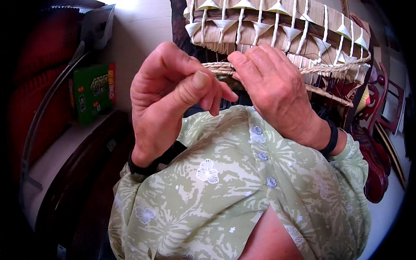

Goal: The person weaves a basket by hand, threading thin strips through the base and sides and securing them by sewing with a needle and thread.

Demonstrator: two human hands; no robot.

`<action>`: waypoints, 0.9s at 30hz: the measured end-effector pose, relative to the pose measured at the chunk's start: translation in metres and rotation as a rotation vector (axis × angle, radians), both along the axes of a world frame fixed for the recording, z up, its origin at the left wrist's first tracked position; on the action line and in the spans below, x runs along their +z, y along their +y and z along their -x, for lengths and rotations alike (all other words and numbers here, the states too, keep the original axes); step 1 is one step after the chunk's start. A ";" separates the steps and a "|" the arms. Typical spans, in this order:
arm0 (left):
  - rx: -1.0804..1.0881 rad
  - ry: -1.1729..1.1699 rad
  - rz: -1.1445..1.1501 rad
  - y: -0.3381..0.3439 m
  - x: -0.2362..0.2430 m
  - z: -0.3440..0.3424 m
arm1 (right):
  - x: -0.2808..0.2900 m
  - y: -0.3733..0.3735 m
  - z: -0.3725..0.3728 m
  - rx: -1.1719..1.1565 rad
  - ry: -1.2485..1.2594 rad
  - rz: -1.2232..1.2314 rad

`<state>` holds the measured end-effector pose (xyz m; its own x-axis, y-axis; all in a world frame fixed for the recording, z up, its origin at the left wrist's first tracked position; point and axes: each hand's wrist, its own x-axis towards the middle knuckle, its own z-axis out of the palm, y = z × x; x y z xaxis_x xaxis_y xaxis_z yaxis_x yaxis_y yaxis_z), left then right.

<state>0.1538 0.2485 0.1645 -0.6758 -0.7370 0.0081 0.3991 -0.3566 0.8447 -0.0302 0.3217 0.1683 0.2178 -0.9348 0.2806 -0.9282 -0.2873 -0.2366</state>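
Pale flooring stretches left of the tan woven straw piece with white triangular tabs, and a green printed box stands well off that side; dark-red leather shoes lie to its lower right. From here I see the piece just beyond both hands. At its near edge, the right hand pinches a braided straw cord. Near its left corner, the left hand curls, thumb against forefinger; whether it holds thread, I can't tell.
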 end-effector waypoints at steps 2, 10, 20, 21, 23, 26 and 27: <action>0.003 -0.015 0.008 -0.001 0.000 -0.004 | -0.006 -0.001 -0.001 -0.003 -0.013 0.042; 0.053 -0.015 0.002 0.000 -0.009 -0.016 | -0.010 0.006 0.013 0.064 -0.169 -0.068; 0.054 -0.061 -0.097 -0.002 0.001 -0.016 | -0.002 -0.003 0.023 0.166 -0.335 -0.278; 0.056 -0.076 -0.045 -0.002 0.007 -0.011 | -0.002 -0.002 0.020 0.122 -0.375 -0.243; 0.040 -0.083 0.055 -0.010 0.014 -0.004 | -0.003 -0.004 0.016 0.067 -0.421 -0.196; 0.022 -0.058 0.144 -0.029 0.018 0.011 | -0.002 -0.006 0.012 0.032 -0.448 -0.192; 0.036 -0.090 0.205 -0.037 0.012 0.013 | 0.000 -0.007 0.011 0.015 -0.444 -0.205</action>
